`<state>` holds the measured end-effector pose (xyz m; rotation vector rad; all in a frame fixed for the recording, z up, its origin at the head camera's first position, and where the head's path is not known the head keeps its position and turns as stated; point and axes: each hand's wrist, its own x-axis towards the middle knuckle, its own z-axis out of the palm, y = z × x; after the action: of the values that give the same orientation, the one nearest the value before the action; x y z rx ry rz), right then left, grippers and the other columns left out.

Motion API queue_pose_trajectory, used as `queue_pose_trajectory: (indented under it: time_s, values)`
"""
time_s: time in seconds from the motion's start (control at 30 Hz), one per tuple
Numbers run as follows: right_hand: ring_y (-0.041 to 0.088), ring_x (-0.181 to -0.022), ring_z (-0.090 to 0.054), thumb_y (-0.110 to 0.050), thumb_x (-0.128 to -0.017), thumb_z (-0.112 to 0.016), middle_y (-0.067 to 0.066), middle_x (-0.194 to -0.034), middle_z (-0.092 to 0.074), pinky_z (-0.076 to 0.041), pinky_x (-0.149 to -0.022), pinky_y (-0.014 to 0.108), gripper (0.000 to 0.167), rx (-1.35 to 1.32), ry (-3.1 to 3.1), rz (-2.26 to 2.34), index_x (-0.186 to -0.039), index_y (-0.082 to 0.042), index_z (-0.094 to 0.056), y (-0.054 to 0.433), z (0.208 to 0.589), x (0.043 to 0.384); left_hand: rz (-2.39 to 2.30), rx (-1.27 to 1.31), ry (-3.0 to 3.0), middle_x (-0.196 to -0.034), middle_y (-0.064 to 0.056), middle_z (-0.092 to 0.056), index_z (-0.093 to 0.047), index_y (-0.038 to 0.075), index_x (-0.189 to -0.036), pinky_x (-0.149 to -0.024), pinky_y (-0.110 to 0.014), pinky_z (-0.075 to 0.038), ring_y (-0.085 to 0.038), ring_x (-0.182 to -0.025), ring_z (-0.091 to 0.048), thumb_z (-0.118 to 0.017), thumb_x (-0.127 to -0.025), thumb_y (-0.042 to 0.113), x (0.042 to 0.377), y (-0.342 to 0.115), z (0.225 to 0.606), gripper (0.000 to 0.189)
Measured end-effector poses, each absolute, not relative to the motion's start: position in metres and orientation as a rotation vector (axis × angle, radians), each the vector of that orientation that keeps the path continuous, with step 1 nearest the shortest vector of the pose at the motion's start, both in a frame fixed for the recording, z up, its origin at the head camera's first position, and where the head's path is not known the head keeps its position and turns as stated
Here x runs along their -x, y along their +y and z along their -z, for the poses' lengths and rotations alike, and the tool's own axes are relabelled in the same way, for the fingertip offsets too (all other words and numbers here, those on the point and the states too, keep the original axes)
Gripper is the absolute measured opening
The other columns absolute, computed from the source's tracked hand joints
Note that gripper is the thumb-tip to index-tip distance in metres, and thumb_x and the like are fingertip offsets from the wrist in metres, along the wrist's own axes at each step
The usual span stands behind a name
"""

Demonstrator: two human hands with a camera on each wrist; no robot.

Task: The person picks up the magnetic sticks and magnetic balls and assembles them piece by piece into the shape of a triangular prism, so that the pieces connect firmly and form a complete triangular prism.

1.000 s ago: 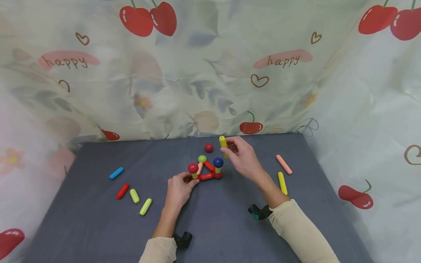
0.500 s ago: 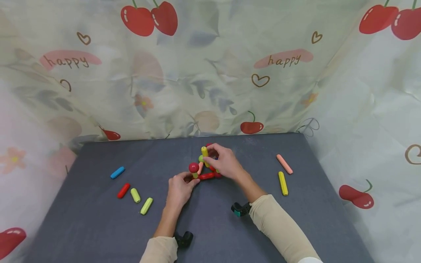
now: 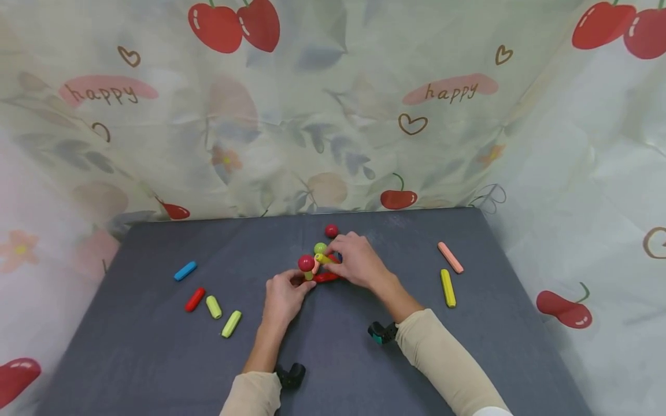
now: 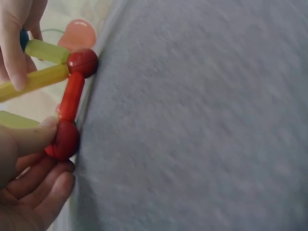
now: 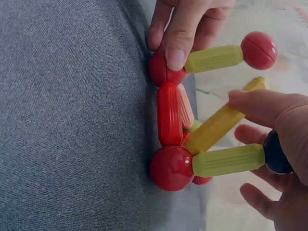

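A magnetic rod-and-ball frame stands at the table's middle. My left hand (image 3: 283,297) pinches the red ball (image 5: 161,70) at its near left corner. In my right hand (image 3: 359,263) a yellow rod (image 5: 219,125) is held between thumb and finger, slanting, its lower end right at the red ball (image 5: 171,168) of the near right corner. A red rod (image 5: 169,113) joins these two balls. Light green rods rise from both; the left one (image 5: 214,58) bears a red ball (image 5: 259,50), the right one (image 5: 228,161) a dark blue ball (image 5: 274,151), partly behind my right hand.
Behind the frame lies a loose red ball (image 3: 332,231). Left on the dark table are a blue rod (image 3: 185,271), a red rod (image 3: 195,299) and two light green rods (image 3: 231,324). On the right lie a peach rod (image 3: 450,257) and another yellow rod (image 3: 448,288).
My right hand has moved left and down to the frame with the yellow rod, which has tipped from upright to slanting. The left hand keeps its place.
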<state>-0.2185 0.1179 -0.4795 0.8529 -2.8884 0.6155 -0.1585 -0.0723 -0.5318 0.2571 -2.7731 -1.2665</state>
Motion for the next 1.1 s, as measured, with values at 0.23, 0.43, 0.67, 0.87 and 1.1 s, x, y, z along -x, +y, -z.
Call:
queue_pose_trajectory:
  time_s: [0.23, 0.43, 0.67, 0.87, 1.1]
  values:
    - [0.021, -0.094, -0.055, -0.036, -0.086, -0.083, -0.001, -0.106, -0.067, -0.048, -0.085, 0.044, 0.023, -0.924, -2.882, -0.511, -0.105, -0.024, -0.08, 0.116, 0.479, 0.217, 1.273, -0.288, -2.789, -0.097, -0.009, -0.08, -0.079, 0.01, -0.111, -0.082, -0.044, -0.061, -0.022, -0.088, -0.075, -0.085, -0.084, 0.029, 0.161, -0.069, 0.527, 0.034]
    - [0.023, -0.102, -0.056, -0.039, -0.086, -0.082, 0.002, -0.115, -0.066, -0.051, -0.093, 0.046, 0.034, -0.886, -2.888, -0.697, -0.115, -0.021, -0.076, 0.123, 0.479, 0.214, 1.273, -0.3, -2.79, -0.097, -0.009, -0.08, -0.079, 0.011, -0.111, -0.083, -0.044, -0.061, -0.023, -0.09, -0.075, -0.085, -0.084, 0.03, 0.16, -0.068, 0.528, 0.034]
    - [0.023, -0.106, -0.062, -0.041, -0.083, -0.085, 0.003, -0.124, -0.061, -0.055, -0.092, 0.041, 0.057, -0.531, -2.775, -1.498, -0.132, -0.02, -0.064, 0.152, 0.501, 0.209, 1.272, -0.293, -2.791, -0.098, -0.007, -0.08, -0.079, 0.012, -0.113, -0.085, -0.044, -0.06, -0.021, -0.091, -0.075, -0.085, -0.084, 0.031, 0.16, -0.067, 0.528, 0.035]
    - [0.018, -0.092, -0.059, -0.037, -0.088, -0.081, 0.004, -0.106, -0.064, -0.048, -0.081, 0.029, 0.033, -0.525, -2.882, -1.323, -0.11, -0.014, -0.073, 0.153, 0.537, 0.209, 1.245, -0.262, -2.775, -0.095, -0.006, -0.079, -0.079, 0.013, -0.111, -0.08, -0.041, -0.06, -0.02, -0.087, -0.073, -0.085, -0.084, 0.029, 0.158, -0.068, 0.53, 0.032]
    - [0.013, -0.085, -0.057, -0.033, -0.088, -0.08, 0.0, -0.101, -0.065, -0.047, -0.078, 0.028, 0.02, -0.487, -2.847, -1.338, -0.1, -0.017, -0.077, 0.152, 0.548, 0.207, 1.235, -0.126, -2.851, -0.11, -0.01, -0.077, -0.074, 0.01, -0.122, -0.086, -0.043, -0.06, -0.023, -0.096, -0.073, -0.084, -0.086, 0.031, 0.154, -0.081, 0.518, 0.043]
